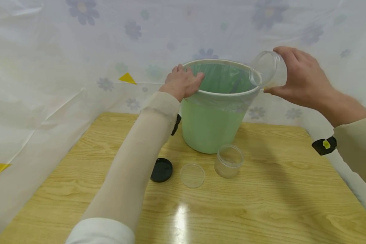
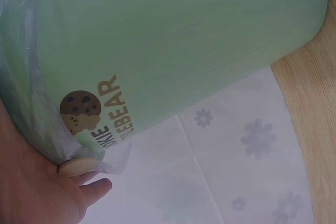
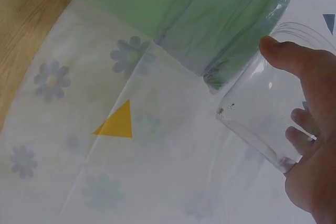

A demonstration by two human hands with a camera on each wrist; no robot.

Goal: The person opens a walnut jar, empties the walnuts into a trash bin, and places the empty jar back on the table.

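A clear jar (image 1: 268,69) is held tipped on its side at the right edge of a green bin (image 1: 215,112), its open mouth turned toward the bin's opening and just above the rim. The right hand (image 1: 302,79) grips the jar, fingers curled over the top and thumb underneath; in the right wrist view the thumb lies along the glass-like wall and the jar (image 3: 268,114) looks empty apart from a few dark specks near its lip. The left hand (image 1: 183,81) rests on the far-left part of the bin's rim, fingers bent over the edge and holding it. The bin is lined with a thin see-through bag folded over the rim, and from the left wrist view its side carries a cookie picture and brown lettering (only partly readable).

The bin stands at the back of a wooden surface (image 1: 277,203). In front of it, close to its base, stands a second clear jar (image 1: 228,161), upright and open. Just to its left lies a clear lid (image 1: 192,175), flat, and beside that a black lid (image 1: 161,170). A flower-printed plastic sheet (image 1: 79,67) hangs behind and around the surface.
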